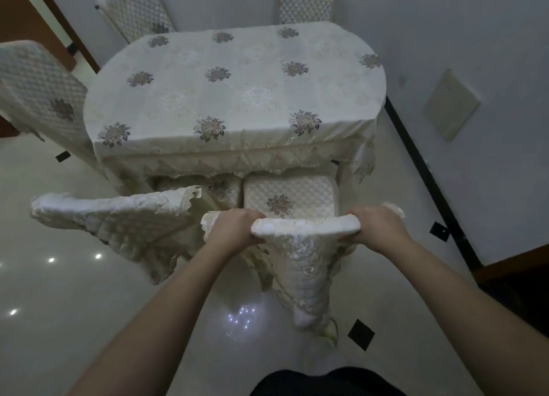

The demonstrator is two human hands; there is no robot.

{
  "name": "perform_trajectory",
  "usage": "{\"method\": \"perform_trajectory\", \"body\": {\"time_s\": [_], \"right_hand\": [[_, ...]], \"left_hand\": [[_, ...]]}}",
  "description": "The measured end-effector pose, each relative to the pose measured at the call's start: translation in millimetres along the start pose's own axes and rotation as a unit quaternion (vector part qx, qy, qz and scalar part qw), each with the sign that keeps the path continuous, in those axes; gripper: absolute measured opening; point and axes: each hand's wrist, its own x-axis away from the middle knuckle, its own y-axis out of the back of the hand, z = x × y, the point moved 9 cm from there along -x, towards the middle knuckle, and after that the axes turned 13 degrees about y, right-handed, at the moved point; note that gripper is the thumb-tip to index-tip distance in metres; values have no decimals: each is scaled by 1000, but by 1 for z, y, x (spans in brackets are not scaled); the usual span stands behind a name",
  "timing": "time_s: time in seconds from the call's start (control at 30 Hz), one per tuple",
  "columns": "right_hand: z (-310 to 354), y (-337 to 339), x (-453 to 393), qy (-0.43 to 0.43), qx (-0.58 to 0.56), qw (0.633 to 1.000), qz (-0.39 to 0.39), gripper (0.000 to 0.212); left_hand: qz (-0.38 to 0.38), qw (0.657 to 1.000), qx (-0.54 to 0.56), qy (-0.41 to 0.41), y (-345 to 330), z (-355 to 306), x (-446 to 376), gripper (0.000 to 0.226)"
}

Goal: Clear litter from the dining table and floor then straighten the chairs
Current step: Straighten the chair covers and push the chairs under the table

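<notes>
A dining table [237, 98] under a cream floral cloth fills the middle of the view. Right in front of me stands a chair [303, 226] with a quilted cream cover, its seat [291, 196] partly under the table. My left hand [234, 228] grips the left end of its backrest top. My right hand [377, 225] grips the right end. A second covered chair [118, 214] stands just to its left, turned slightly askew. I see no litter on the tabletop or on the floor nearby.
A third chair [38, 90] stands at the table's left end and two more chair backs, one [133, 6] and another [307, 0], rise behind the table. A white wall [460, 54] with a dark skirting runs close along the right. Glossy tile floor [74, 291] spreads left.
</notes>
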Motion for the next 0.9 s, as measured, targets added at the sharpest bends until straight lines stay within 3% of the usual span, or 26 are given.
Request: {"method": "perform_trajectory", "body": {"time_s": [0.53,0.9], "right_hand": [[-68,2,-86,46,-21,999,-20,31],[-76,-11,-130,63,28,996,56,38]], "left_hand": [[22,999,2,28,-27,-22,-92,27],[52,997,-40,35,-33,-6,-129,31]]}}
